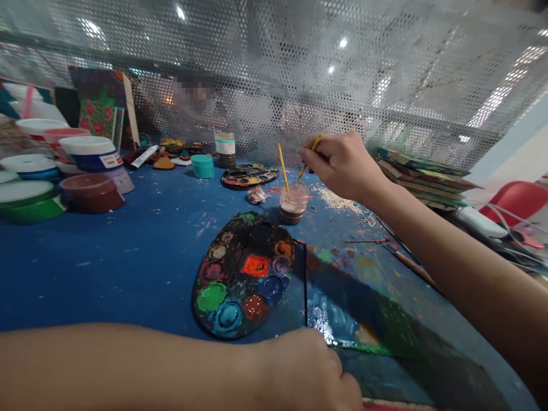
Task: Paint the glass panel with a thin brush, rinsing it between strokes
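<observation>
My right hand [342, 165] pinches a yellow-handled paintbrush [315, 145], its lower end slanting down at the rim of a small clear cup [293, 205] of murky water. Another yellow stick-like handle [282, 165] leans upright in that cup. My left hand [310, 368] is curled closed at the near edge of a wet painted panel [342, 311], mostly dark blue with green at its right; whatever its fingers hold is hidden. Left of the panel lies a black oval palette [240, 291] with wells of green, blue, brown, orange and purple, and a bright red-orange blob.
Paint tubs [92, 154] are stacked at the left. Behind the cup are a second palette [249, 176], a teal tub [202, 166] and a crumpled tissue [257, 195]. Brushes [409, 262] lie at right, below stacked boards [423, 180]. A perforated metal screen [265, 63] closes the back.
</observation>
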{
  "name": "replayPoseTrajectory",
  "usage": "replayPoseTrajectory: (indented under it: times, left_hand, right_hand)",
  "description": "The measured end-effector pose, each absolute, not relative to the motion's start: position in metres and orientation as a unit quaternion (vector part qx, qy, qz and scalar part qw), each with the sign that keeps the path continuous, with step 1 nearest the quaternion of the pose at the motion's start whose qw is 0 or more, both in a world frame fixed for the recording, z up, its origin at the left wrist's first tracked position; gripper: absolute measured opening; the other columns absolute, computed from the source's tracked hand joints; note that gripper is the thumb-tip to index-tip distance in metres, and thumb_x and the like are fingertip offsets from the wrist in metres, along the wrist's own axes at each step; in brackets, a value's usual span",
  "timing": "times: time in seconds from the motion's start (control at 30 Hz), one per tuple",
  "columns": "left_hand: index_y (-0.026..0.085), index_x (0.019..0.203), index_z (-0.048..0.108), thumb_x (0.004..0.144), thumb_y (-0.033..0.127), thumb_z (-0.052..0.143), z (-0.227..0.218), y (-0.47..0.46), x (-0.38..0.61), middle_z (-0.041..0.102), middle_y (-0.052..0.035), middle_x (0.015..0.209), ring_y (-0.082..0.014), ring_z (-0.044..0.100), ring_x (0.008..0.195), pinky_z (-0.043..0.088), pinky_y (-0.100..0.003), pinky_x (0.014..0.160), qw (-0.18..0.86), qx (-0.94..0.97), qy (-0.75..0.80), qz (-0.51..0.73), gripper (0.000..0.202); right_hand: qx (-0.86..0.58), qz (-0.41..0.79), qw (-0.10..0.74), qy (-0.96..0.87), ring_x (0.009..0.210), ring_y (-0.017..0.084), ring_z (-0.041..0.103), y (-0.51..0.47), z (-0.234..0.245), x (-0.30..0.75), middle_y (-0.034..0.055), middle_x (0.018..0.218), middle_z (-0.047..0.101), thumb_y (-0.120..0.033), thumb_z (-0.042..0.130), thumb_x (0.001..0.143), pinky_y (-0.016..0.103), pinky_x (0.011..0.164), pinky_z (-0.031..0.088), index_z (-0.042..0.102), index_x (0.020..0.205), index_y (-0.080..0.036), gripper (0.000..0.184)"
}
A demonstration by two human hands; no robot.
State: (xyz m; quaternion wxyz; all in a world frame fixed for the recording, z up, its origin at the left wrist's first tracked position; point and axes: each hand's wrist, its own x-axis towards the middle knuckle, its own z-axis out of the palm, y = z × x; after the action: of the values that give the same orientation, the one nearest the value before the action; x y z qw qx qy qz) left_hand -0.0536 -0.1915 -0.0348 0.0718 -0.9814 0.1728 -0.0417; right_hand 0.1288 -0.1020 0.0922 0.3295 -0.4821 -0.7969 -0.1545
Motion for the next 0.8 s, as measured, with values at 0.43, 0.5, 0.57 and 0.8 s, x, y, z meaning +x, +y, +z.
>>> replayPoseTrajectory:
  times: [0.43, 0.5, 0.57, 0.8]
  left_hand:
    - [0.018, 0.06, 0.047, 0.076, 0.016, 0.069, -0.033, -0.19, -0.054, 0.047, 0.0047, 0.055, -0.0113, 0.038, 0.043, 0.021, -0.031, 0.033, 0.084, -0.979, 0.175, -0.057, 0.027]
    - [0.018, 0.061, 0.048, 0.076, 0.017, 0.069, -0.034, -0.19, -0.054, 0.047, 0.0048, 0.055, -0.0114, 0.039, 0.043, 0.021, -0.031, 0.033, 0.084, -0.979, 0.175, -0.061, 0.026]
    - [0.018, 0.063, 0.049, 0.075, 0.015, 0.069, -0.034, -0.189, -0.054, 0.046, 0.0049, 0.055, -0.0114, 0.04, 0.043, 0.022, -0.031, 0.032, 0.085, -0.978, 0.177, -0.067, 0.023]
    - [0.018, 0.06, 0.045, 0.08, 0.017, 0.063, -0.031, -0.192, -0.053, 0.042, 0.004, 0.054, -0.0113, 0.04, 0.043, 0.018, -0.031, 0.033, 0.101, -0.978, 0.178, -0.046, 0.027]
  right_hand:
    - [-0.475, -0.208, 0.318, -0.794, 0.062, 0.015, 0.05, -0.101, 0.089, 0.135, 0.0025, 0.065, 0.056, -0.023, 0.044, 0.09, 0.03, 0.066, 0.038, 0.052, 0.07, -0.022, 0.021]
    - [-0.459, -0.217, 0.319, -0.801, 0.066, 0.015, 0.054, -0.103, 0.081, 0.136, 0.003, 0.068, 0.058, -0.022, 0.045, 0.09, 0.029, 0.067, 0.039, 0.055, 0.074, -0.021, 0.019]
    - [-0.444, -0.224, 0.342, -0.797, 0.071, 0.016, 0.059, -0.108, 0.073, 0.14, 0.0044, 0.073, 0.063, -0.021, 0.045, 0.091, 0.029, 0.069, 0.042, 0.059, 0.079, -0.02, 0.018]
    - [-0.417, -0.275, 0.43, -0.752, 0.063, 0.014, 0.063, -0.136, 0.039, 0.164, 0.0008, 0.072, 0.068, -0.014, 0.053, 0.086, 0.026, 0.062, 0.05, 0.063, 0.085, -0.022, 0.013]
